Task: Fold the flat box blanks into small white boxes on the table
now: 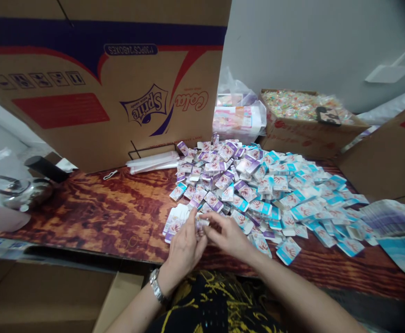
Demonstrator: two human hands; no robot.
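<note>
Near the table's front edge, my left hand (187, 243) is closed around a small white-and-purple card box (201, 224). Fingers of my right hand (227, 233) pinch at the same box from the other side, covering much of it. Just left of and behind my hands lie several flat purple-and-white box blanks (175, 221). A large heap of small boxes spreads behind and to the right, with purple ones (216, 166) at the left and blue ones (299, 199) at the right. A metal watch (157, 285) is on my left wrist.
A tall cardboard carton (84, 111) stands at the back left. An open carton of wrapped sweets (292, 108) and plastic-wrapped packs (239, 118) are behind the heap. Stacked flat blanks (395, 217) lie at the right edge. A metal kettle (28, 192) sits far left on the wood-patterned table (112, 208).
</note>
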